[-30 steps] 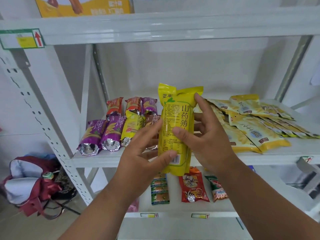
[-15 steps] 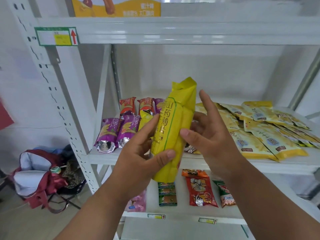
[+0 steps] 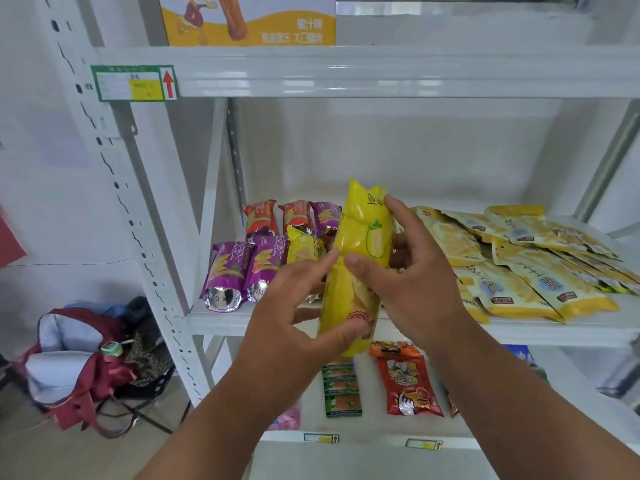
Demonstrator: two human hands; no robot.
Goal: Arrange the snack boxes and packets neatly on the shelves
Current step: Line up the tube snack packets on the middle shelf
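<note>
gripping a tall yellow snack packet (image 3: pixel 356 271) with both hands, a person holds it in front of the middle shelf (image 3: pixel 519 330). the left hand (image 3: pixel 294 317) curls thumb and fingers round the packet's lower half, thumb across the front near the bottom; the right hand (image 3: pixel 415 282) wraps its upper half, thumb on the front and index finger reaching up to the crimped top. both forearms rise from the bottom edge, converging on the packet. its long axis stands nearly upright, the crimped top leaning slightly right, the bottom end hanging below the shelf edge. behind it on the shelf lie purple tube packets (image 3: pixel 239 275), foil ends forward, with red packets (image 3: pixel 259 218) further back; flat yellow pouches (image 3: pixel 519 271) sprawl overlapping at right. a red pouch (image 3: pixel 407 386) and green packets (image 3: pixel 341 389) lie on the lower shelf. an orange box (image 3: pixel 249 20) sits on the top shelf, and a red bag (image 3: pixel 79 365) rests on the floor at left.
</note>
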